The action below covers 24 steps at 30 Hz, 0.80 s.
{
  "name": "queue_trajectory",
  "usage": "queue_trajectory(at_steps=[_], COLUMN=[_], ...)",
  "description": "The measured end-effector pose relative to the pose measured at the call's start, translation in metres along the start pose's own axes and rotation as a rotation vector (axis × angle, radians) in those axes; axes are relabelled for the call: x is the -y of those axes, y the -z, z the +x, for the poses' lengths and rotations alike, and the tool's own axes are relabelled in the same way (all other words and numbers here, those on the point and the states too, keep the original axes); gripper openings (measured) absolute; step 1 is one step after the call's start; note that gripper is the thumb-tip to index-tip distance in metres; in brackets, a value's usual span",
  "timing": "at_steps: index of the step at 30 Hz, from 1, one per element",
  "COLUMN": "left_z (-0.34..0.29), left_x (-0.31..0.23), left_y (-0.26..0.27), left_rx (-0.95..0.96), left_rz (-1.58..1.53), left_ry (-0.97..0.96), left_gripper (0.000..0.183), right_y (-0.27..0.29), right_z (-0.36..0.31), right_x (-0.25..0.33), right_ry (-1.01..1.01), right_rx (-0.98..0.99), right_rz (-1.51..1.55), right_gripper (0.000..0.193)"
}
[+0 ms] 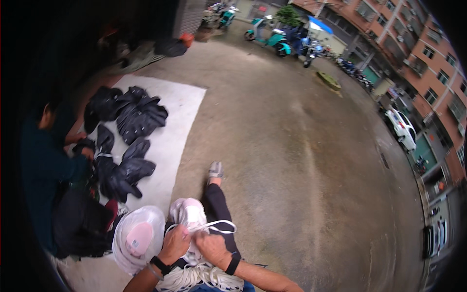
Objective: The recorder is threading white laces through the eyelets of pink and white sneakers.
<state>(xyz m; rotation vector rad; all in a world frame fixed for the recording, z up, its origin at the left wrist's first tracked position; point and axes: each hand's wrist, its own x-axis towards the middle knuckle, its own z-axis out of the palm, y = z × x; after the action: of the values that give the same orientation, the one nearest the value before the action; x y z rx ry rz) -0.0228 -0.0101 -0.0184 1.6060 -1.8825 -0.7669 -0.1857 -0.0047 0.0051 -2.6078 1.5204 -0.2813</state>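
Observation:
My left hand and my right hand are close together over my lap, both with fingers closed on a white cord. A loop of it arches out to the right above my right hand. Just beyond and beneath the hands is a white and pink fabric bundle, partly hidden by them. Beside my left hand lies a round white fabric piece with a pink centre, which looks like a hat. A heap of loose white cords rests on my lap, below my wrists.
At the left a person in dark clothes handles a black item. Several black bundles lie on a white sheet. Wet concrete ground stretches right toward parked scooters, a white car and buildings.

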Motion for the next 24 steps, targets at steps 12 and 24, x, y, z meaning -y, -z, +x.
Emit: queue_trajectory(at_steps=[12,24], left_z=[0.005,0.002], left_x=[0.005,-0.001], left_y=[-0.007,-0.004], left_rx=[0.028,-0.011], left_rz=[-0.077,-0.094], left_ry=[0.156,0.043], left_gripper=[0.014,0.019], right_y=[-0.016,-0.001], right_z=[0.005,0.012], right_x=[-0.021,-0.032], right_ry=[0.052,0.161], right_rx=[0.041,0.043], right_rz=[0.176,0.3], right_gripper=[0.012,0.014])
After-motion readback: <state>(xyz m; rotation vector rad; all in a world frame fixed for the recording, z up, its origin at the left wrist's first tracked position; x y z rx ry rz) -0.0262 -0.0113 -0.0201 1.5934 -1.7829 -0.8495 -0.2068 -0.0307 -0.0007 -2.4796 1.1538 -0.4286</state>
